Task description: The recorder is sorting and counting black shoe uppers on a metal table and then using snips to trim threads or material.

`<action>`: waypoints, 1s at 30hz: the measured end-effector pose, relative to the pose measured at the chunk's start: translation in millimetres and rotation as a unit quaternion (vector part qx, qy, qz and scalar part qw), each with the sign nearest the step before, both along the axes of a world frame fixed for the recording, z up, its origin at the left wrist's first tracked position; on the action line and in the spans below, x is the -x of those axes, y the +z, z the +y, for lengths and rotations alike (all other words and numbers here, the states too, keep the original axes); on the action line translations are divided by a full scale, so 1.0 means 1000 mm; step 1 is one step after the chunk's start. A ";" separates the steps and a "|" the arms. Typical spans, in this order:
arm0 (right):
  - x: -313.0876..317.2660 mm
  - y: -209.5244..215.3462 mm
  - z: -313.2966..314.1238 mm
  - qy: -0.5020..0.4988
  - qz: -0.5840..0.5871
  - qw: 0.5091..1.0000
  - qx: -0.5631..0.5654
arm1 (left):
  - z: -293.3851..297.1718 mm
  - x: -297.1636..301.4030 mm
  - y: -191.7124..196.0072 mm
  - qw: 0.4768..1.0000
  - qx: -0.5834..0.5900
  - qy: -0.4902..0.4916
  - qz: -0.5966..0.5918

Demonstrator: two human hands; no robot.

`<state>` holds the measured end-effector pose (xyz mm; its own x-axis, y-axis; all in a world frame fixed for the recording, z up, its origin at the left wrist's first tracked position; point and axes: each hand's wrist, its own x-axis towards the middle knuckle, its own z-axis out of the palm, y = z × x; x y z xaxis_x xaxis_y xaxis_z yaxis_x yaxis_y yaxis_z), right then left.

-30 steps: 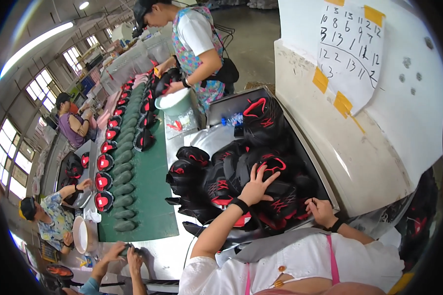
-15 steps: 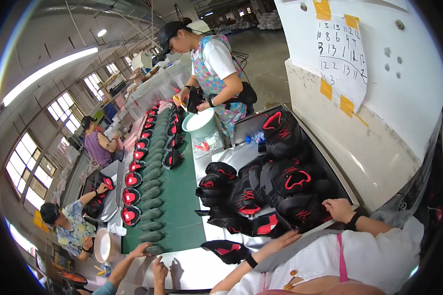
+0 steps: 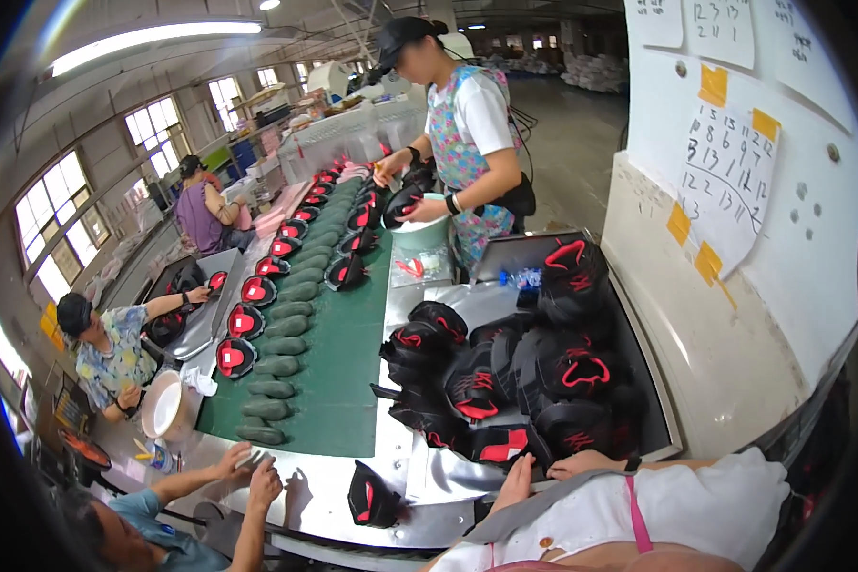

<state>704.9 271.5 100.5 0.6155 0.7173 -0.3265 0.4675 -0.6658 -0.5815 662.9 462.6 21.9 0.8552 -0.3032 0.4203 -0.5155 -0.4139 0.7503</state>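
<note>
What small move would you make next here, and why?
Probably move the left hand slightly forward to grasp the black-and-red shoe upper just beyond its fingertips: that piece lies at the near edge of the pile, close to both hands, the right hand is beside it, and neither visibly holds a shoe.

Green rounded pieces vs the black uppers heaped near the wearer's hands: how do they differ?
Colour: the green pieces are plain dull green; the heaped uppers are black with red parts.
Arrangement: the green pieces form a long row; the heaped uppers overlap.
Shared: both come in multiples.
</note>
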 end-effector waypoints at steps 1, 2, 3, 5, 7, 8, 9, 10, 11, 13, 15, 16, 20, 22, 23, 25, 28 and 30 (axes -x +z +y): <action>-0.002 -0.001 -0.001 0.002 0.005 1.000 0.007 | 0.000 -0.006 0.004 0.999 -0.036 -0.013 0.022; -0.006 -0.001 -0.002 0.004 0.000 1.000 0.008 | 0.001 -0.012 0.008 0.996 -0.072 -0.026 0.044; -0.005 0.001 -0.003 -0.011 0.009 1.000 -0.002 | 0.000 -0.011 0.015 0.991 -0.108 -0.038 0.071; -0.004 0.005 -0.003 -0.023 0.025 0.999 -0.009 | 0.003 -0.010 0.029 0.973 -0.178 -0.062 0.132; -0.005 0.015 -0.006 -0.060 0.021 0.994 -0.088 | 0.006 -0.005 0.038 0.944 -0.251 -0.091 0.192; -0.005 0.010 -0.012 -0.084 0.039 0.991 -0.097 | 0.004 0.000 0.044 0.926 -0.292 -0.105 0.217; -0.006 0.010 -0.011 -0.080 0.038 0.991 -0.099 | 0.005 0.002 0.047 0.926 -0.293 -0.100 0.217; -0.004 0.012 -0.010 -0.099 0.059 0.987 -0.113 | 0.004 0.005 0.050 0.927 -0.336 -0.109 0.130; -0.002 0.015 -0.010 -0.118 0.080 0.982 -0.126 | 0.005 0.007 0.051 0.918 -0.376 -0.117 0.041; 0.001 0.021 -0.011 -0.107 0.074 0.985 -0.117 | 0.007 0.005 0.051 0.925 -0.359 -0.109 0.058; 0.007 0.027 -0.009 -0.124 0.011 0.983 -0.133 | 0.008 0.007 0.054 0.936 -0.319 -0.114 0.092; 0.008 0.032 -0.012 -0.126 -0.044 0.977 -0.164 | 0.009 0.003 0.061 0.925 -0.336 -0.147 0.100; 0.017 0.030 -0.035 -0.276 0.114 0.913 -0.278 | 0.008 -0.001 0.073 0.918 -0.303 -0.168 0.190; 0.020 0.025 -0.040 -0.229 0.055 0.943 -0.236 | 0.011 -0.007 0.059 0.938 -0.288 -0.170 0.087; 0.021 0.024 -0.041 -0.174 -0.003 0.966 -0.192 | 0.011 -0.008 0.050 0.949 -0.269 -0.163 -0.016; 0.017 0.036 -0.032 -0.202 0.020 0.963 -0.176 | 0.002 -0.010 0.075 0.932 -0.326 -0.135 -0.080; 0.016 0.044 -0.023 -0.241 0.130 0.928 -0.252 | -0.007 -0.012 0.069 0.933 -0.296 -0.153 -0.136; 0.022 0.050 -0.021 -0.228 0.034 0.918 -0.323 | -0.009 -0.013 0.069 0.943 -0.266 -0.176 -0.097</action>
<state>682.7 250.0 150.3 0.8939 0.4475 0.0267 0.1729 -0.2892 -0.9415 675.9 453.6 91.2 0.5850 -0.7658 0.2671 -0.7975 -0.4832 0.3614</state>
